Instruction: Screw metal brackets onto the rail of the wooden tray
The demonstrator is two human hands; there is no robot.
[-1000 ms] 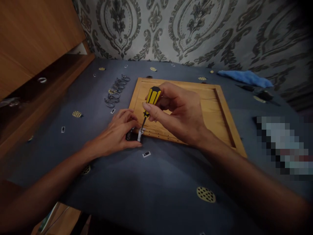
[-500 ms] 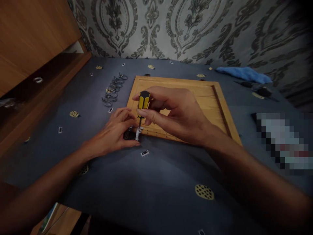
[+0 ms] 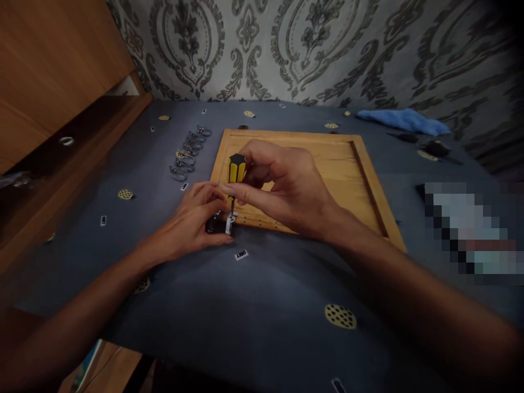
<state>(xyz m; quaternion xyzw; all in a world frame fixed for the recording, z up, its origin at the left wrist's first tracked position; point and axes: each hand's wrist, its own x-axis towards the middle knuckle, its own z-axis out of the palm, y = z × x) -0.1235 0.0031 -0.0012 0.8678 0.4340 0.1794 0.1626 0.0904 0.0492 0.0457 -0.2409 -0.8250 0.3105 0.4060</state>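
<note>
My right hand (image 3: 290,191) grips a yellow-and-black screwdriver (image 3: 236,168), held nearly upright with its shaft pointing down. The tip meets a small silver metal clamp (image 3: 229,225) at the front left corner of a wooden panel (image 3: 327,158). Around the clamp curl the thumb and fingers of my left hand (image 3: 192,221), thumb in front and fingers behind. Something dark beside the clamp is partly hidden by those fingers. Part of the panel lies behind my right hand.
Several loop-shaped metal clamps (image 3: 186,158) lie in a row left of the panel. A blue cloth (image 3: 405,121) and a dark object (image 3: 436,146) are at the back right. A blurred-out item (image 3: 470,229) lies right. A wooden cabinet (image 3: 61,54) stands left.
The screwdriver handle and my right fingers have shifted slightly, with the thumb now further across the handle. My left hand keeps its hold. The whole view has tilted a little.
</note>
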